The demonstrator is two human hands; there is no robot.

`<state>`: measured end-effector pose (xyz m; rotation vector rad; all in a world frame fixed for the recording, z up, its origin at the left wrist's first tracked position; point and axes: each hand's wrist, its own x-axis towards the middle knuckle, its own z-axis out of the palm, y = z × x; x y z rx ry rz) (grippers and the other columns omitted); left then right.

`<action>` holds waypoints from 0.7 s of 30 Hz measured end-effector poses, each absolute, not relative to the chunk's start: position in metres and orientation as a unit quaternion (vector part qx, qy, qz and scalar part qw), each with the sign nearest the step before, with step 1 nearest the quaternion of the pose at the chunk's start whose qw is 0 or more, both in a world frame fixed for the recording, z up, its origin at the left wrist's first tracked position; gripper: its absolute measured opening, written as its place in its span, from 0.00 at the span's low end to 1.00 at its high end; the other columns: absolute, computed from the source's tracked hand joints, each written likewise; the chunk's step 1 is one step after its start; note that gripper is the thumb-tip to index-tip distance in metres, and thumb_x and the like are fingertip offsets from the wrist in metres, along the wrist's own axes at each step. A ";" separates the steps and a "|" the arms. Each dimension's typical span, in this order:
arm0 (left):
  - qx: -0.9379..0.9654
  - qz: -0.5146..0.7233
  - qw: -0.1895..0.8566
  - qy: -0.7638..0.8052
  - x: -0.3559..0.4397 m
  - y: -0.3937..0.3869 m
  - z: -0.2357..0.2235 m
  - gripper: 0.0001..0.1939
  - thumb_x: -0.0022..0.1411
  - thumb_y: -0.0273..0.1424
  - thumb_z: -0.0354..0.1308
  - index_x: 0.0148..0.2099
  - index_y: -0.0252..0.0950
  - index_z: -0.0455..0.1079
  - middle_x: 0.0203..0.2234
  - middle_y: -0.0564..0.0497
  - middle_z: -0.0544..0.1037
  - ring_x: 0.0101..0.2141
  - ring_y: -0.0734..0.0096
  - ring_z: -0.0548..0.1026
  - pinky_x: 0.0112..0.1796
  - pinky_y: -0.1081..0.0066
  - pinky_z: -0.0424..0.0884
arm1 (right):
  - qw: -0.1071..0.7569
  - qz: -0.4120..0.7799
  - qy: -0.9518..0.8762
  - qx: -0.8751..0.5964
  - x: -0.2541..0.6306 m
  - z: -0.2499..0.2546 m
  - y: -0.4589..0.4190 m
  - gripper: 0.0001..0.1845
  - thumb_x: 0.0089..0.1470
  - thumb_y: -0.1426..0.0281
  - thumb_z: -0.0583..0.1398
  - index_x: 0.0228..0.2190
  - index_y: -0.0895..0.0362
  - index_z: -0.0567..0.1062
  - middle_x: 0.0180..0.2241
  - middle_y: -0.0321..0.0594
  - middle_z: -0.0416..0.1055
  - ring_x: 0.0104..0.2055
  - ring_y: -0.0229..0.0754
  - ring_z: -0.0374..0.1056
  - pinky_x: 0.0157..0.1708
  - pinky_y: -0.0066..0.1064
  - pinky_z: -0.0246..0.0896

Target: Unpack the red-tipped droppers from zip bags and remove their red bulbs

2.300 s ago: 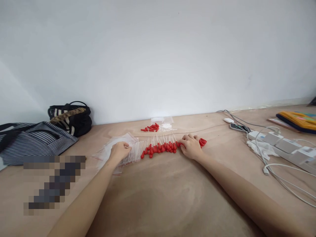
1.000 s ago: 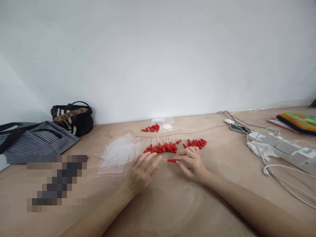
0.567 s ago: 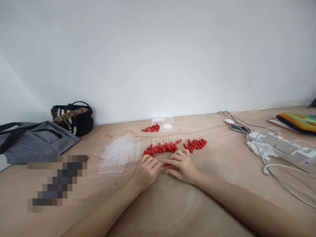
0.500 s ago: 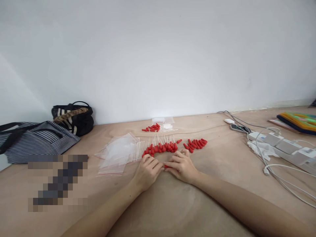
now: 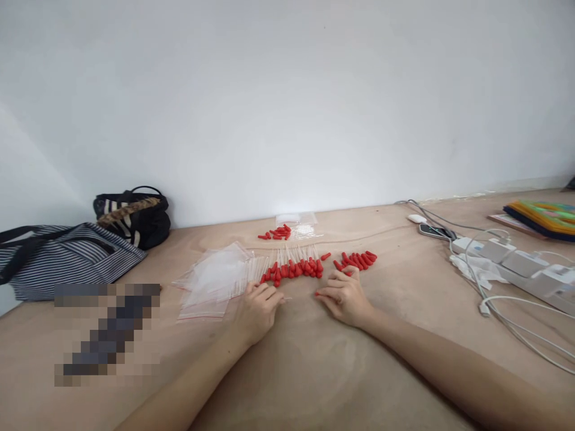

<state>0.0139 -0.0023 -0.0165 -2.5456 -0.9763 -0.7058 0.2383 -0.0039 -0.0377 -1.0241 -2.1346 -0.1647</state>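
Observation:
My left hand point(image 5: 257, 305) rests on the table with its fingers curled round a thin clear tube point(image 5: 284, 297) that points right. My right hand point(image 5: 345, 294) lies a short way to the right, pinching a small red rubber cap point(image 5: 317, 293) at its fingertips. Just beyond both hands is a row of clear droppers with red caps point(image 5: 294, 268). A heap of loose red caps point(image 5: 358, 260) sits right of that row, touching my right fingers. Clear plastic bags point(image 5: 211, 278) lie left of my left hand.
Further back lie more red caps point(image 5: 275, 232) and a small clear bag point(image 5: 299, 220). A striped bag point(image 5: 67, 254) and a black bag point(image 5: 132, 216) sit at the left. A power strip point(image 5: 516, 263), white cables point(image 5: 503, 311), a phone point(image 5: 433, 230) and coloured sheets point(image 5: 543, 214) are at the right.
Both hands drew back from the row and the bags toward me and met over a red-capped piece. They have now parted, the clear tube in the left, the red cap in the right.

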 end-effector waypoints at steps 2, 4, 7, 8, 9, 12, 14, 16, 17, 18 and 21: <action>-0.887 -0.258 0.156 -0.349 0.010 -0.002 -0.017 0.12 0.62 0.27 0.45 0.29 0.37 0.67 0.23 0.53 0.73 0.27 0.71 0.68 0.34 0.67 0.57 | 0.399 -0.055 -0.804 -0.437 0.246 -0.036 -0.002 0.12 0.53 0.65 0.54 0.25 0.51 0.76 0.23 0.34 0.70 0.31 0.36 0.59 0.41 0.37 0.38; -0.887 -0.262 0.144 -0.352 0.009 -0.001 -0.017 0.11 0.62 0.28 0.45 0.30 0.37 0.67 0.24 0.53 0.73 0.29 0.70 0.69 0.34 0.68 0.59 | 0.416 -0.062 -0.772 -0.476 0.251 -0.034 0.002 0.11 0.53 0.63 0.55 0.27 0.50 0.77 0.25 0.35 0.71 0.31 0.36 0.59 0.39 0.35 0.39; -0.874 -0.274 0.106 -0.388 0.005 0.002 -0.015 0.11 0.62 0.27 0.43 0.36 0.37 0.67 0.28 0.50 0.74 0.32 0.69 0.70 0.34 0.69 0.63 | 0.404 -0.096 -0.725 -0.549 0.260 -0.030 0.010 0.13 0.53 0.62 0.54 0.28 0.51 0.77 0.26 0.36 0.70 0.32 0.38 0.60 0.37 0.34 0.40; -0.862 -0.285 0.091 -0.410 0.001 0.006 -0.013 0.12 0.62 0.26 0.42 0.37 0.36 0.67 0.30 0.49 0.75 0.33 0.68 0.71 0.35 0.68 0.64 | 0.392 -0.105 -0.709 -0.577 0.263 -0.029 0.014 0.13 0.53 0.62 0.53 0.27 0.51 0.77 0.26 0.37 0.70 0.33 0.39 0.60 0.37 0.34 0.40; -0.845 -0.298 0.076 -0.437 -0.003 0.010 -0.011 0.12 0.61 0.27 0.42 0.38 0.36 0.67 0.31 0.49 0.75 0.34 0.68 0.71 0.36 0.68 0.65 | 0.378 -0.108 -0.693 -0.605 0.267 -0.028 0.018 0.14 0.53 0.62 0.53 0.27 0.52 0.76 0.26 0.37 0.71 0.33 0.39 0.60 0.37 0.35 0.39; -0.773 -0.298 0.029 -0.559 -0.023 0.027 0.000 0.12 0.58 0.28 0.45 0.40 0.34 0.68 0.32 0.47 0.76 0.33 0.67 0.73 0.35 0.69 0.68 | 0.331 -0.091 -0.655 -0.673 0.279 -0.025 0.031 0.14 0.52 0.62 0.51 0.28 0.52 0.75 0.26 0.38 0.72 0.33 0.42 0.60 0.37 0.37 0.38; -0.719 -0.240 -0.001 -0.652 -0.034 0.041 0.008 0.13 0.56 0.29 0.47 0.41 0.33 0.68 0.32 0.47 0.77 0.32 0.68 0.74 0.34 0.71 0.68 | 0.297 -0.076 -0.646 -0.699 0.283 -0.022 0.039 0.15 0.52 0.63 0.50 0.28 0.53 0.75 0.26 0.39 0.72 0.33 0.43 0.61 0.36 0.37 0.37; -0.685 -0.186 -0.005 -0.704 -0.042 0.053 0.013 0.13 0.54 0.30 0.49 0.40 0.33 0.70 0.31 0.48 0.78 0.34 0.66 0.75 0.36 0.71 0.68 | 0.262 -0.072 -0.644 -0.715 0.285 -0.021 0.045 0.15 0.51 0.64 0.49 0.27 0.54 0.75 0.26 0.40 0.72 0.33 0.43 0.61 0.36 0.38 0.37; -0.677 -0.169 -0.002 -0.717 -0.043 0.059 0.015 0.13 0.53 0.30 0.50 0.39 0.33 0.70 0.30 0.47 0.78 0.34 0.64 0.75 0.36 0.70 0.68 | 0.246 -0.072 -0.643 -0.722 0.284 -0.020 0.047 0.15 0.51 0.64 0.49 0.27 0.55 0.75 0.26 0.41 0.72 0.34 0.44 0.61 0.36 0.38 0.38; -0.673 -0.158 0.002 -0.723 -0.044 0.064 0.016 0.13 0.52 0.30 0.51 0.39 0.33 0.71 0.29 0.47 0.78 0.35 0.62 0.75 0.37 0.69 0.67 | 0.231 -0.073 -0.643 -0.727 0.283 -0.019 0.048 0.16 0.51 0.65 0.49 0.26 0.55 0.75 0.26 0.42 0.72 0.34 0.44 0.61 0.36 0.38 0.38; -0.668 -0.132 0.018 -0.732 -0.041 0.073 0.016 0.13 0.50 0.29 0.51 0.38 0.33 0.71 0.30 0.44 0.78 0.37 0.57 0.74 0.37 0.67 0.67 | 0.204 -0.085 -0.643 -0.733 0.279 -0.018 0.050 0.16 0.51 0.63 0.50 0.27 0.56 0.74 0.28 0.44 0.72 0.35 0.46 0.61 0.36 0.39 0.38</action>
